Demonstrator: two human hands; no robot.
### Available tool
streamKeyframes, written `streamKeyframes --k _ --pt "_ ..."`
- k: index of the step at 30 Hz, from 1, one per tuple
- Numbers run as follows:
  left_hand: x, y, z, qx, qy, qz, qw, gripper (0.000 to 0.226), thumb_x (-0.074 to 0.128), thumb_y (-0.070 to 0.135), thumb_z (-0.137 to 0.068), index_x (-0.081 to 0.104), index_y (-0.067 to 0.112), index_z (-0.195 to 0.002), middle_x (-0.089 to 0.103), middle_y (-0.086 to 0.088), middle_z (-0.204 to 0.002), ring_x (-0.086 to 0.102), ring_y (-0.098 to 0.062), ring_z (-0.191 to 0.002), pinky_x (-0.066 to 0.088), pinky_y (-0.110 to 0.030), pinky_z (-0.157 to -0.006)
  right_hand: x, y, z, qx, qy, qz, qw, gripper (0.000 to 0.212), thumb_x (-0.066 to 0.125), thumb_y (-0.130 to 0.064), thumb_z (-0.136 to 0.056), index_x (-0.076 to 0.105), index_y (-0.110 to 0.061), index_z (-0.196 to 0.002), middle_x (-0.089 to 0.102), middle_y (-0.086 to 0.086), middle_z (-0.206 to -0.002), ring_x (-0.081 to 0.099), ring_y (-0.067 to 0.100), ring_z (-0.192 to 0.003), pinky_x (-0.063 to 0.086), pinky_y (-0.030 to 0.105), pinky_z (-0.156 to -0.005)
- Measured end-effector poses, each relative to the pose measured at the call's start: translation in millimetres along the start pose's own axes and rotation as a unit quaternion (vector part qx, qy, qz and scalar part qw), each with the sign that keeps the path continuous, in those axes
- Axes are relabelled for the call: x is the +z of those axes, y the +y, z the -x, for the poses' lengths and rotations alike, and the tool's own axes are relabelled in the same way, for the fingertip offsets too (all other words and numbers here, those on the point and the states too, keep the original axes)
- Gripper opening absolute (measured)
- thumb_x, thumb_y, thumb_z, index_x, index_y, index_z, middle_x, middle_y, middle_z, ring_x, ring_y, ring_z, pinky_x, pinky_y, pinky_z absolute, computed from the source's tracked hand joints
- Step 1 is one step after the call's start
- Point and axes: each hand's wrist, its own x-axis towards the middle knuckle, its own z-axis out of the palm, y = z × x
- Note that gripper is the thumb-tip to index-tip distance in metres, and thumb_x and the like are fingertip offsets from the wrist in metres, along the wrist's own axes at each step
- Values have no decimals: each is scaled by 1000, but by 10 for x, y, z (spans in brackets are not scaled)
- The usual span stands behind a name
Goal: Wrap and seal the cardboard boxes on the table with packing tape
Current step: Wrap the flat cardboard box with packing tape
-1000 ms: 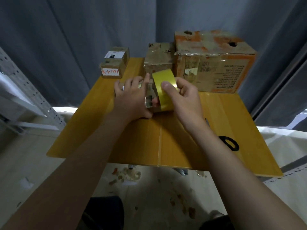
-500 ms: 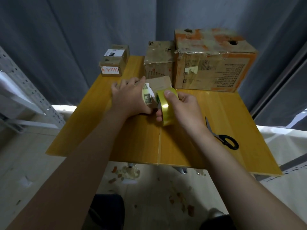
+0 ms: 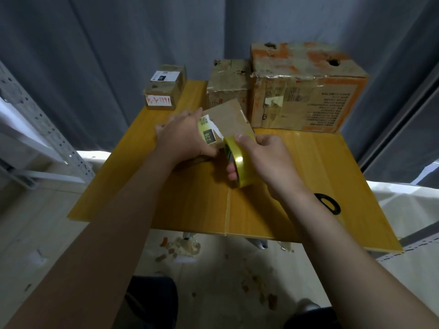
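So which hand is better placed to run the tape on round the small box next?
Right, probably: the right hand already grips the tape roll close beside the small box, while the left hand is busy holding that box.

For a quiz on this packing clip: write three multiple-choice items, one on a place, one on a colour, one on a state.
1. Where do the scissors lie?
A. on a chair
B. in a drawer
C. on the table

2. What colour is the tape roll?
A. red
B. yellow
C. blue

3. What is the right hand doing?
A. gripping the tape roll
B. lying flat and empty
C. holding a pen

Answers:
1. C, since their black handle shows on the yellow tabletop.
2. B, since the roll's outer band is plainly yellow.
3. A, since the thumb and fingers curl round the roll.
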Motion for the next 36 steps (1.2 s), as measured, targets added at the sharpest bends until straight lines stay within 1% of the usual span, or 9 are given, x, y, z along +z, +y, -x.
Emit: streamKeyframes --k 11,14,16,18,20,23,28,32,36 --pt "-325 9 82 -33 -30 104 994 135 72 83 -38 40 27 -156 56 -4 -139 53 -31 -126 46 -56 -104 -77 4 63 32 5 44 998 42 60 -43 -104 66 -2 -110 76 15 -70 75 29 -58 58 34 -56" --pt "-357 3 110 -35 -40 168 984 134 78 79 -39 43 23 -156 62 0 -130 60 -24 -115 51 -49 -100 -91 -5 63 28 6 40 999 40 61 -42 -104 65 -3 -110 76 15 -71 75 31 -61 59 34 -56" --pt "-363 -33 101 -20 -51 211 976 122 88 70 -51 46 21 -155 62 5 -119 60 -9 -98 52 -33 -83 -104 -11 63 17 10 39 999 38 61 -41 -104 65 -4 -109 76 15 -71 75 32 -61 59 36 -58" --pt "-380 -64 102 -6 -68 239 969 109 90 63 -60 51 21 -152 63 7 -120 57 -2 -95 45 -23 -74 -104 -21 64 -1 11 38 999 36 60 -41 -105 66 -5 -107 76 15 -70 75 32 -61 60 37 -60" --pt "-405 -82 116 5 -91 255 963 94 89 60 -66 57 23 -146 66 7 -126 63 -8 -102 46 -23 -76 -102 -27 69 -15 10 36 999 35 59 -40 -105 67 -6 -104 76 15 -69 74 31 -59 60 36 -59" --pt "-440 -105 150 22 -130 274 953 45 85 54 -76 72 34 -115 73 13 -114 69 4 -93 47 -22 -74 -124 -37 66 -34 14 36 999 39 59 -41 -105 70 -4 -100 75 16 -68 71 27 -54 55 31 -53" --pt "-464 -108 240 45 -179 293 938 52 67 77 -65 77 48 -106 67 24 -119 59 -8 -117 48 -36 -97 -192 -100 65 -56 8 14 998 39 62 -42 -103 73 -5 -96 73 17 -66 67 26 -50 52 31 -49" --pt "-549 -58 220 65 -195 211 956 21 76 63 -83 73 57 -103 69 27 -100 63 -2 -100 47 -28 -77 -181 -100 43 -49 -1 10 999 46 61 -41 -104 72 3 -100 73 20 -68 67 29 -50 55 35 -52" --pt "-541 84 224 88 -113 87 986 53 85 45 -80 65 42 -128 63 19 -106 55 0 -88 40 -25 -65 -141 -106 32 -50 -11 -17 999 50 59 -40 -105 70 9 -102 73 23 -71 67 32 -53 56 40 -58"
